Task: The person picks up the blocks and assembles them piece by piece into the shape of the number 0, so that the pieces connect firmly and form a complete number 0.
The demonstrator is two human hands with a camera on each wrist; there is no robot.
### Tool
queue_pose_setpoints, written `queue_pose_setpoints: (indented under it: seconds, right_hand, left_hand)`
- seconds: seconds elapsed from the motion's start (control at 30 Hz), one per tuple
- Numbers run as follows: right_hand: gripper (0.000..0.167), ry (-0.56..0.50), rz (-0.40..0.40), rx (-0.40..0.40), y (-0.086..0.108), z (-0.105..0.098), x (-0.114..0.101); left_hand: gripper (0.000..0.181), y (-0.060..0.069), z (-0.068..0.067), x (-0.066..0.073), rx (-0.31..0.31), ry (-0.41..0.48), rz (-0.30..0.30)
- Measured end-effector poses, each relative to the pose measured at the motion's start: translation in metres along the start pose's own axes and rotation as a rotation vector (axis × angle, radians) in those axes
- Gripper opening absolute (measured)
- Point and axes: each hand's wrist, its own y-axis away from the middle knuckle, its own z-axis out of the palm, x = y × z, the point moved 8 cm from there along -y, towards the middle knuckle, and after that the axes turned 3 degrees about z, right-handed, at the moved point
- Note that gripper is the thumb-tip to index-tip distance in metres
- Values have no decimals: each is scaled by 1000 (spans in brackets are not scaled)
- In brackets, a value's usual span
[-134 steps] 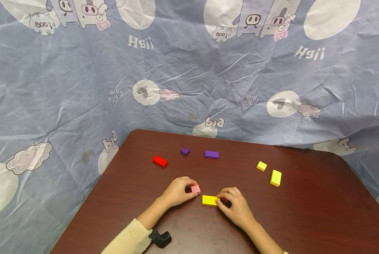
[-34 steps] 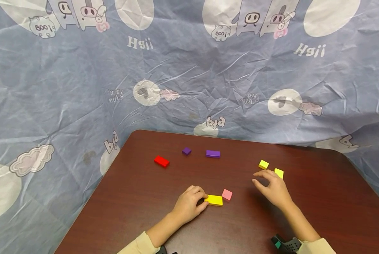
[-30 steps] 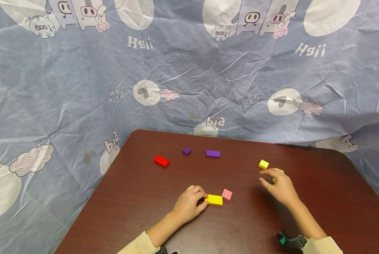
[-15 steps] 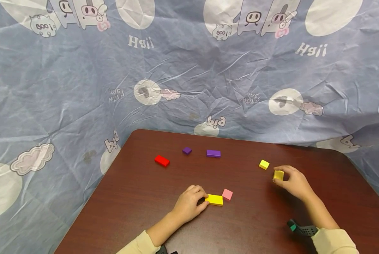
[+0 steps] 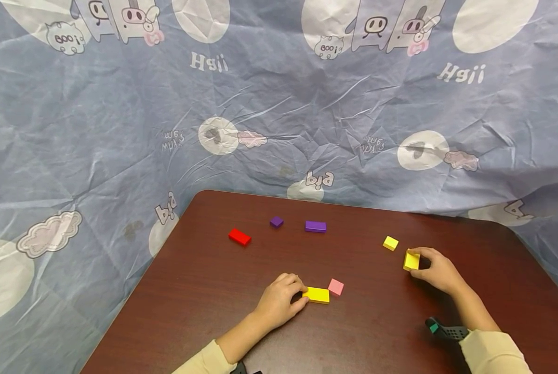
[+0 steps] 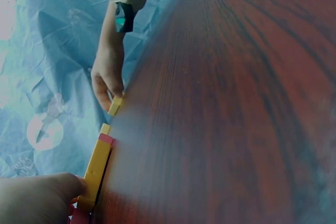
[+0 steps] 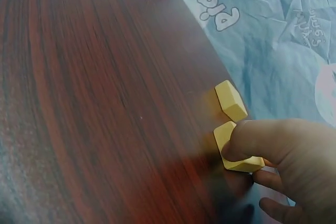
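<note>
My left hand [image 5: 280, 301] pinches the left end of a long yellow block [image 5: 318, 295] lying on the table. A small pink block [image 5: 336, 286] sits at that block's right end. In the left wrist view a red piece [image 6: 80, 216] shows beside the left fingers; the head view hides it. Farther right, my right hand [image 5: 437, 271] holds another yellow block [image 5: 412, 261] between thumb and fingers, partly covering it. A smaller yellow block [image 7: 231, 100] lies just beyond this one, apart from it in the head view.
Toward the back of the brown table [image 5: 363, 332] lie a red block [image 5: 239, 237], a small purple block [image 5: 276, 222] and a longer purple block [image 5: 315, 226]. A patterned blue-grey cloth [image 5: 279, 104] hangs behind the table.
The pink block has gone from left of the long yellow block to its right end. My left hand now grips that yellow block; my right hand has moved right and grasped another.
</note>
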Motion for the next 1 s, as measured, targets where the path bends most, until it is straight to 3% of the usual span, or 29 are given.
queue_pose_setpoints:
  seconds: [0.43, 1.0]
  right_hand:
    - [53, -32, 31, 32, -2, -2, 4]
    - [46, -117, -56, 77, -2, 6, -43]
  left_hand:
    - [13, 0, -1, 1, 18, 2, 15]
    - [13, 0, -1, 0, 28, 3, 26]
